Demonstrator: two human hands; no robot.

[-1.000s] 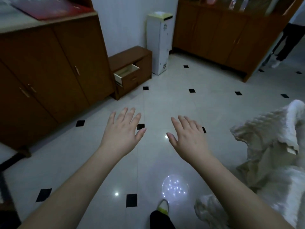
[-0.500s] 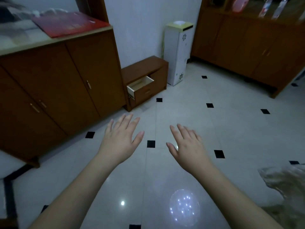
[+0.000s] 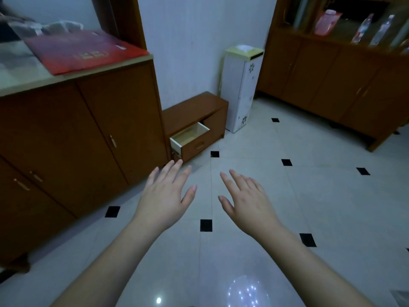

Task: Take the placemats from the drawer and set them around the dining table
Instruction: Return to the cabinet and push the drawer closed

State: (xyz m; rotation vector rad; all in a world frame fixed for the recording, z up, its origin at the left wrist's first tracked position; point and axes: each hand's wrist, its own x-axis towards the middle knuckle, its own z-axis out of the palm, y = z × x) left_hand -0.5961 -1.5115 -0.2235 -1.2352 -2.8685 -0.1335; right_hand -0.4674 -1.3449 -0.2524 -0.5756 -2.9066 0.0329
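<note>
A low brown cabinet (image 3: 194, 107) stands against the white wall, and its drawer (image 3: 190, 135) is pulled open. The part of the drawer's pale inside that shows looks bare; no placemats are visible. My left hand (image 3: 164, 196) and my right hand (image 3: 247, 199) are stretched out side by side over the tiled floor, palms down, fingers straight and holding nothing. The left fingertips reach to just below the drawer in the picture. The dining table is out of view.
A tall wooden sideboard (image 3: 73, 134) with a red folder (image 3: 81, 50) on top lines the left. A white narrow box (image 3: 241, 89) stands beside the low cabinet. Another wooden cupboard (image 3: 336, 85) with bottles fills the right. Pale tiles with black squares (image 3: 287, 196) cover the floor.
The view has swung left and moved nearer the low cabinet; the open drawer looks larger. The white crumpled cloth at the right has left the picture. Both hands stay flat and held out.
</note>
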